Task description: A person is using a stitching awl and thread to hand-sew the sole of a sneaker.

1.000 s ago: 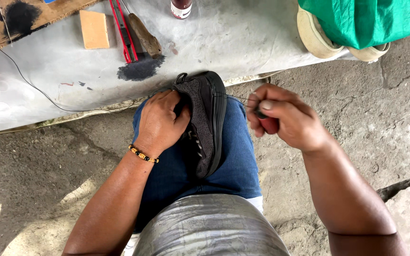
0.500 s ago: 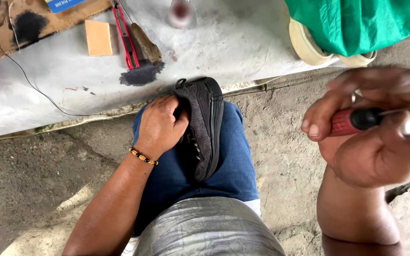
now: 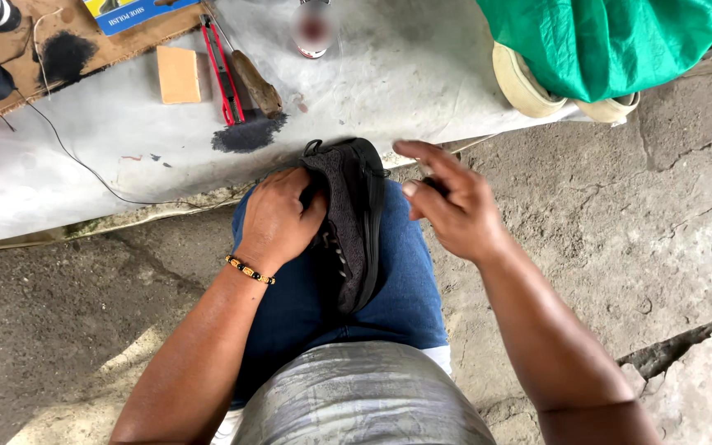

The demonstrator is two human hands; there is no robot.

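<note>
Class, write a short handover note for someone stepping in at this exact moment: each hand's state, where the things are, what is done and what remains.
Left hand: pressed on the black shoe, holding it on edge on the lap, over the blue trousers.
Right hand: raised just right of the shoe, fingers spread; a dark bit shows behind them, too hidden to identify.
Nearby on the grey sheet: red cutter, wooden-handled tool, tan block, black stain.
Done: shoe steadied on the lap.
Left: no finished repair is visible; check the shoe's right edge.
</note>
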